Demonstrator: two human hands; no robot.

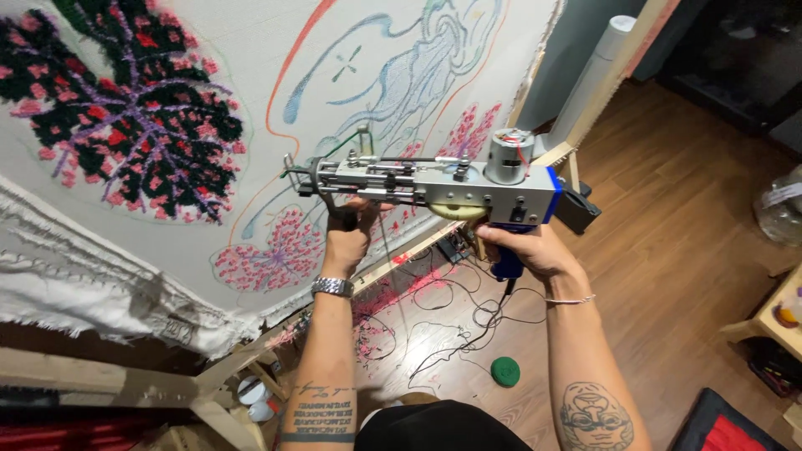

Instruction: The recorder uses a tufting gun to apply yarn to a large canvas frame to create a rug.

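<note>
Both hands grip a tufting gun (434, 185) against stretched cloth (251, 50): left hand (349, 230) fingers closed on its front handle, right hand (522, 250) wrapped around the blue grip.

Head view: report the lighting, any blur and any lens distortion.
Head view: even indoor light, soft shadows under the tufting gun; left hand and right hand look sharp; wide-lens bending curves the cloth and wooden frame toward the edges; mild glare on the wood floor.

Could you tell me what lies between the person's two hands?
In the head view, the grey metal tufting gun spans from left hand to right hand.
</note>
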